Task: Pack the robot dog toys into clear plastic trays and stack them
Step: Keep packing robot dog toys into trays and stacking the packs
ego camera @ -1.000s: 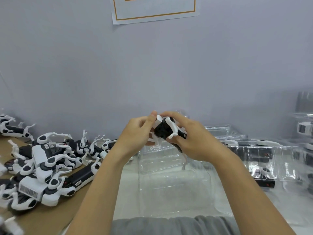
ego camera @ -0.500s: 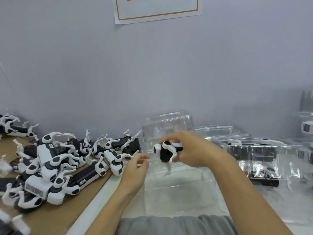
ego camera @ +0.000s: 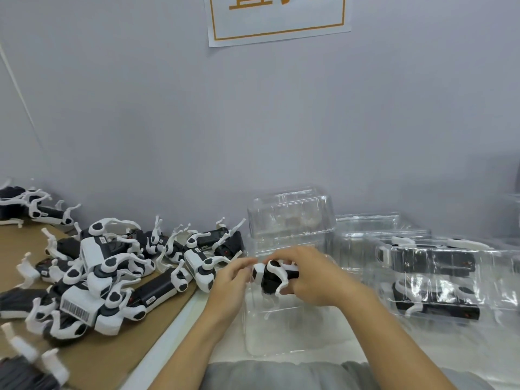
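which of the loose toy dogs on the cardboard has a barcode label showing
The toy dog near the front left of the pile: a white barcode sticker faces up on its white body. No barcode shows on the other toys.

The small black-and-white robot dog toy (ego camera: 274, 278) I hold feels like it looks — hard moulded plastic, smooth, faintly glossy. Below it the empty clear plastic tray (ego camera: 287, 330) is thin, shiny, glass-like film. The brown cardboard sheet (ego camera: 118, 353) under the pile is matt and papery — my grey cloth garment (ego camera: 281, 375) looks soft.
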Motion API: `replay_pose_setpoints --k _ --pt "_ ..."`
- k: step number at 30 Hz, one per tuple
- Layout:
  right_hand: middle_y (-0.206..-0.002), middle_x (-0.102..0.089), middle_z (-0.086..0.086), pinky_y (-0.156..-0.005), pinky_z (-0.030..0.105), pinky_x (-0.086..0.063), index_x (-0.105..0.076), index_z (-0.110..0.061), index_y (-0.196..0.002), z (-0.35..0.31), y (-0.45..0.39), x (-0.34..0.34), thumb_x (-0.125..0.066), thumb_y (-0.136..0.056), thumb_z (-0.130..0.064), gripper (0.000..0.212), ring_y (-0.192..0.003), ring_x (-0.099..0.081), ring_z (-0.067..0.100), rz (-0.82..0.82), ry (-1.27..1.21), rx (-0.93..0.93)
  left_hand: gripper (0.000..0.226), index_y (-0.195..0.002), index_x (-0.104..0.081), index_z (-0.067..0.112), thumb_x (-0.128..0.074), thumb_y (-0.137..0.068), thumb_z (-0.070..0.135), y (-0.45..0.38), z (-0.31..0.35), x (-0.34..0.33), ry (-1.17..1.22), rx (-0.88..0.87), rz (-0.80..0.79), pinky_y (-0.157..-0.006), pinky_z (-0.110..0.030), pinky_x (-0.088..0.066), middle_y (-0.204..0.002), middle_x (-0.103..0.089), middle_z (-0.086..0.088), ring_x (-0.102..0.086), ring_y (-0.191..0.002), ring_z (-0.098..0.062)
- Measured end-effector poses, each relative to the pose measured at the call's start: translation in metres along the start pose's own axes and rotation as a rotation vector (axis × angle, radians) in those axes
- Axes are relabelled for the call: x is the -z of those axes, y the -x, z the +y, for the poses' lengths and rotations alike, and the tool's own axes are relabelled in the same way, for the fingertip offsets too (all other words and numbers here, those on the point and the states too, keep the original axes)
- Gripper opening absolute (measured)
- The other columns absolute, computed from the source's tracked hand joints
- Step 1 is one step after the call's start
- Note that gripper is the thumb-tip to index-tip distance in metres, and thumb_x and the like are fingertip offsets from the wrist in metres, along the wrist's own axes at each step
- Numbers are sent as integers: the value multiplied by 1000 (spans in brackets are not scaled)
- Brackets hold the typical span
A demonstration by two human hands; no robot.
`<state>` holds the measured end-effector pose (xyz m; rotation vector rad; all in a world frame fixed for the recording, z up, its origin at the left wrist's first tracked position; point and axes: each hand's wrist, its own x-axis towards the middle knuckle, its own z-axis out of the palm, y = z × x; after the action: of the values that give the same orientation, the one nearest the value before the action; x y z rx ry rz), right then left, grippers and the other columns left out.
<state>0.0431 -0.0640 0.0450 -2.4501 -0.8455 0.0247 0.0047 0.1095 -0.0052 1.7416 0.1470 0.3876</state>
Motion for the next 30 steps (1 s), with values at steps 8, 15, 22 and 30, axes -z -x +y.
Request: replay_pose_setpoints --k 8,15,22,30 --pt "-105 -64 -21 -91 37 -38 -61 -50 -119 -5 -1 -9 -78 -78 -26 51 -105 -54 8 70 96 13 22 -103 -69 8 -54 -98 25 0 0 -2 173 110 -24 -105 -56 -43 -112 -67 -19 -61 -102 -31" --pt "-98 -69 -19 -82 34 -53 -67 -45 -112 -10 0 -11 -76 -77 -16 46 -95 -60 8 58 -28 31 27 -107 -71 4 -59 -97 26 -7 -6 -4 209 177 17 -108 -59 -41 -119 -66 -26 -57 -118 -43" --pt "-92 -69 -20 -87 37 -50 -68 -43 -109 -10 -1 -15 -80 -75 -14 46 -92 -59 6 56 -37 36 10 -90 -70 11 -62 -93 16 -7 -7 -3 201 209 12 -103 -54 -45 -94 -69 -13 -63 -98 -30" --pt "-98 -70 -14 -87 40 -52 -69 -39 -112 -8 -3 -17 -79 -77 -12 45 -96 -62 12 33 -25 36 7 -95 -66 7 -60 -95 10 -7 -5 -3 212 229 18 -96 -50 -49 -93 -66 -12 -61 -91 -24"
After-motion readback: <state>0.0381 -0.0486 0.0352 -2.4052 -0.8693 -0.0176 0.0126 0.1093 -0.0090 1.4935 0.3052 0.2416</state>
